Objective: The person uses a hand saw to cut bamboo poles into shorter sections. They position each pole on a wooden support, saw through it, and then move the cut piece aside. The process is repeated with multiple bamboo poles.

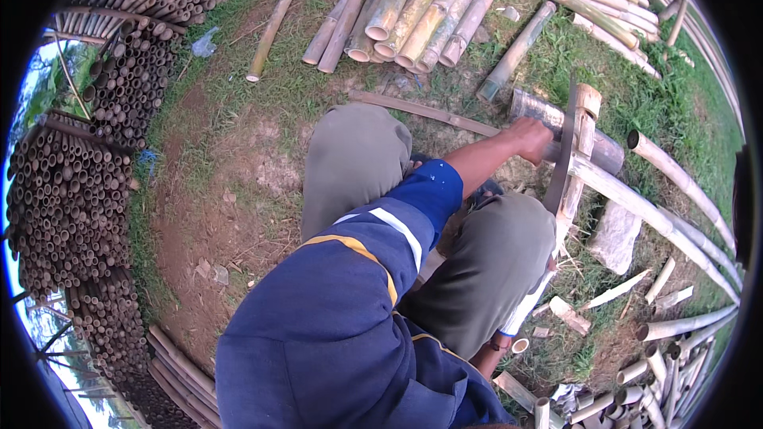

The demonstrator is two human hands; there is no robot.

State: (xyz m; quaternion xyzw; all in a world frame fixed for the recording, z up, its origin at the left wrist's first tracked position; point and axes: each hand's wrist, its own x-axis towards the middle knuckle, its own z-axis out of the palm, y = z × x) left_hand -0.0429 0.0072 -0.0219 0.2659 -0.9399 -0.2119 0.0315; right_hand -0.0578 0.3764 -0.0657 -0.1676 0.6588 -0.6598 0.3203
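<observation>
My left hand (531,140), at the end of a navy sleeve, reaches across between my knees and is closed in a fist beside a long, dark, curved blade (566,139). What the fist grips is hidden. Just right of the blade stands a pale bamboo piece (586,103) with a cut top, and a bamboo pole (636,200) runs off from it to the right. A thick dark log (609,154) lies behind them. My right hand is mostly hidden by my right knee; its wrist (499,342) wears a band. A small open bamboo end (520,345) shows near it.
Cut bamboo lengths (429,16) lie piled ahead, and a single one (274,29) lies further left. Tall stacks of bamboo (63,214) line the left side. A pale stone (615,237), split scraps (571,315) and short offcuts (632,373) litter the ground to the right.
</observation>
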